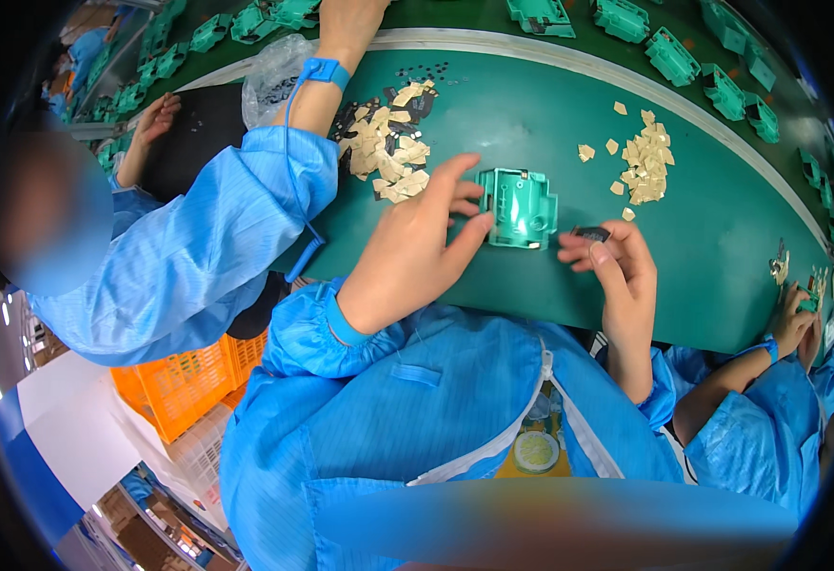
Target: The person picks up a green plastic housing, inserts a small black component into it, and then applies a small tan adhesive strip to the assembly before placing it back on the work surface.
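In front of me on the green work surface (417, 252) lies a green plastic housing (522, 211), with a glossy inside and small raised details. My left hand (422, 243) is at its left edge, fingers apart, index finger stretched out. Whether the thumb and fingertips touch the edge, I cannot tell. Just right of the housing, my right hand (622, 276) pinches a small flat dark piece (591, 233) between thumb and fingers. The piece's exact kind is not clear.
Cream-coloured flat scraps (647, 162) lie at right; another scrap pile (384, 143) with black pieces lies at left. A co-worker's arm (317, 105) reaches across beside a clear plastic bag (279, 71). More green housings (672, 57) line the far side. Another person's hands (798, 324) work at right.
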A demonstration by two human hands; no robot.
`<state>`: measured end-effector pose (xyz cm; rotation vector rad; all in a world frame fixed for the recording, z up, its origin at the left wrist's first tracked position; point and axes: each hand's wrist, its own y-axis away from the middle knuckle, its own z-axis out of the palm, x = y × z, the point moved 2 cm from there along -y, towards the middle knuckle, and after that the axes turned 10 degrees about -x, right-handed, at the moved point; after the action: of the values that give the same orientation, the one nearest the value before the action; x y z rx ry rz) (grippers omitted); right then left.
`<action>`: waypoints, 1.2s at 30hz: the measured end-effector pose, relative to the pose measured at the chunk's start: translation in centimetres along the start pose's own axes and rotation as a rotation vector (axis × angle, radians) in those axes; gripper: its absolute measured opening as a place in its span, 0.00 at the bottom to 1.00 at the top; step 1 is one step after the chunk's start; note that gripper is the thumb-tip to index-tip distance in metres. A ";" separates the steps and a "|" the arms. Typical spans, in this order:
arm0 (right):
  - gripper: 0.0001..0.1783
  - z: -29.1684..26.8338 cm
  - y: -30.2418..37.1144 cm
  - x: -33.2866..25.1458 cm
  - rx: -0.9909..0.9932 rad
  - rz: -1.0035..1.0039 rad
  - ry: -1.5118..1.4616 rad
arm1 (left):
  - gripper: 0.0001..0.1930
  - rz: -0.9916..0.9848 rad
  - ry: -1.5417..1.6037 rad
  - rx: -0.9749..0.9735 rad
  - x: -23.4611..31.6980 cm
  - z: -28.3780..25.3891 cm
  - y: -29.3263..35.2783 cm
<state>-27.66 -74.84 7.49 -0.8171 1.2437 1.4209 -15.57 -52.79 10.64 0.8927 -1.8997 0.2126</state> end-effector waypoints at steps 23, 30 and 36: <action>0.04 0.2 -1.9 0.6 -0.077 0.084 0.025 | 0.26 0.243 -0.032 0.013 -0.1 4.4 -2.5; 0.03 0.5 -2.0 0.6 -0.043 0.141 0.092 | 0.23 0.224 -0.085 0.042 -0.3 5.1 -2.7; 0.04 0.8 -2.0 1.0 -0.020 0.135 0.119 | 0.22 0.197 -0.041 0.026 -0.4 5.2 -2.7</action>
<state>-25.86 -73.99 6.20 -0.8549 1.3991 1.5123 -17.40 -57.13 7.06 0.7317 -2.0277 0.3409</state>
